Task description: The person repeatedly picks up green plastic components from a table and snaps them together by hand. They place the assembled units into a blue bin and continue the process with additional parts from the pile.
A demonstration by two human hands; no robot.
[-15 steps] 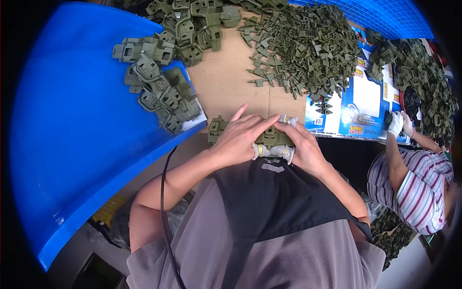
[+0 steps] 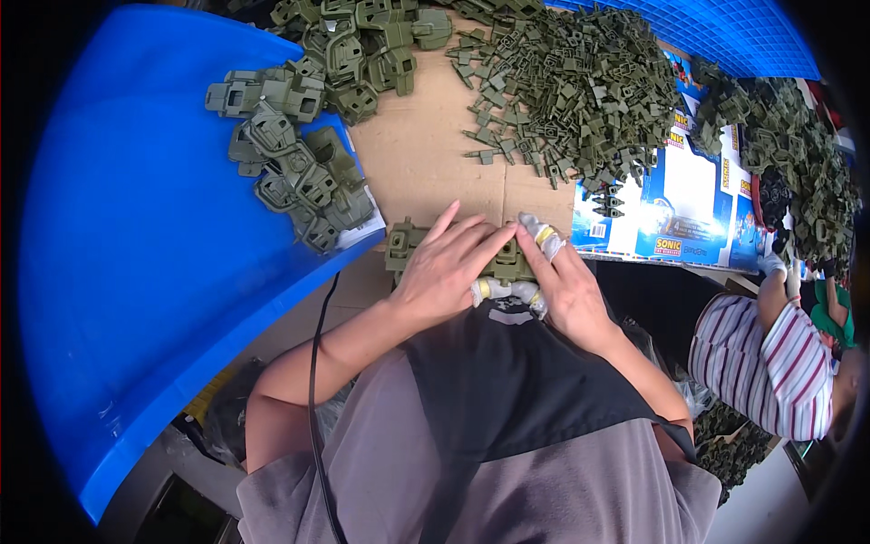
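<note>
At the near edge of the cardboard, an olive-green plastic toy vehicle part (image 2: 509, 265) is held between my two hands, close to my black apron. My left hand (image 2: 441, 270) lies over its left and middle, fingers bent around it and the index finger reaching right. From the right, my right hand (image 2: 573, 295) grips the other end, with thumb and index fingertip near the left fingertips. Some of my fingers carry whitish and yellow wrappings. Much of the part is hidden under my hands; its left end shows past the left wrist.
Larger green vehicle bodies (image 2: 313, 177) lie at the left, partly over a blue plastic sheet or bin (image 2: 163, 236). Beyond my hands is a heap of small green parts (image 2: 580, 91) on cardboard (image 2: 426, 154). A co-worker in a striped shirt (image 2: 757, 363) stands at right, near another green pile (image 2: 788, 154).
My right hand has shifted slightly, its wrapped finger now lifted higher and angled. The vehicle part has moved a little left. The co-worker's gloved hands have moved down and right.
</note>
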